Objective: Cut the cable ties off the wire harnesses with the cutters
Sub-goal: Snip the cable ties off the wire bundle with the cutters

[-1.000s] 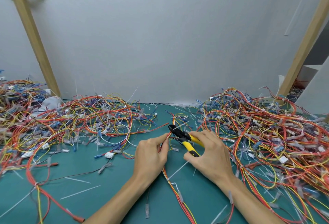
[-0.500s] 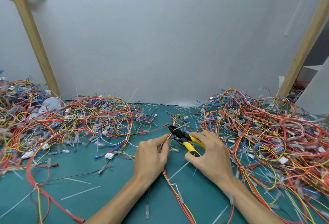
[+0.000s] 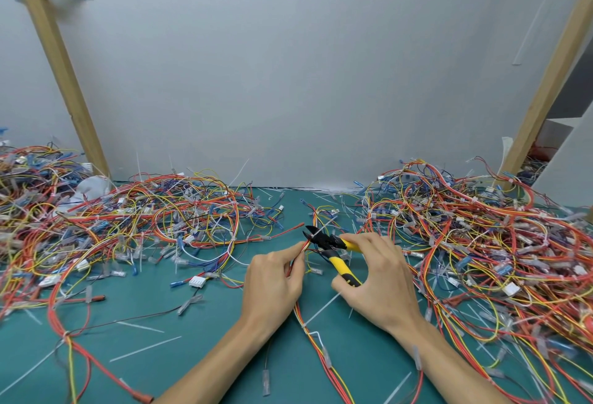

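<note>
My left hand (image 3: 274, 278) pinches a red, orange and yellow wire harness (image 3: 316, 339) that runs from the mat's front edge up between my hands. My right hand (image 3: 378, 278) grips the yellow-handled cutters (image 3: 333, 248). Their black jaws point left and sit at a white cable tie (image 3: 322, 227) on the harness just above my left fingertips. Whether the jaws touch the tie I cannot tell.
A large heap of tied harnesses (image 3: 481, 243) fills the right side and another heap (image 3: 112, 227) spreads across the left. Cut white ties (image 3: 146, 347) and loose connectors litter the green mat (image 3: 192, 355). A grey wall and two slanted wooden posts stand behind.
Both hands have stayed almost in place; the cutters' jaws have barely shifted at the tie on the harness.
</note>
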`<action>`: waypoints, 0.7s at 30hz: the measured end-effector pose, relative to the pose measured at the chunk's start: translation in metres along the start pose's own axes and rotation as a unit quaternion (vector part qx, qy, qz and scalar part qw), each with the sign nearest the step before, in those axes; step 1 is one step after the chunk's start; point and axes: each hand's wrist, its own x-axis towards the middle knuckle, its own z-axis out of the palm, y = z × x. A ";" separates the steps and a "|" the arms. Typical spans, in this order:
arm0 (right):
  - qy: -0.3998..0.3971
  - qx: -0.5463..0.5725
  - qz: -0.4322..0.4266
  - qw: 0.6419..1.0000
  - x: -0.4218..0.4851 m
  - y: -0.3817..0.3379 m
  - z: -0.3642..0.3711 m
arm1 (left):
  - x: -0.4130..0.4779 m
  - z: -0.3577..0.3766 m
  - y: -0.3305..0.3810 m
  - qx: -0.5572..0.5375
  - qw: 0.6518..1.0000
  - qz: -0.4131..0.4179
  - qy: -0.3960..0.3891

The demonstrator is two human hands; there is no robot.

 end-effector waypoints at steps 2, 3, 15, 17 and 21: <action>-0.002 0.001 0.000 1.000 0.000 0.000 0.000 | -0.001 0.000 0.000 -0.005 1.000 0.005 0.001; -0.002 0.000 0.000 1.000 0.000 0.001 0.000 | -0.001 0.000 0.000 -0.008 1.000 0.006 0.001; 0.008 0.024 0.005 1.000 0.000 0.000 0.000 | 0.000 0.000 -0.001 0.004 1.000 0.012 -0.001; 0.004 0.025 0.008 1.000 0.000 0.000 0.000 | 0.000 0.000 0.000 0.003 1.000 0.012 -0.002; -0.003 0.027 0.017 0.999 0.000 0.001 0.000 | -0.001 0.000 0.000 -0.001 1.000 0.003 -0.006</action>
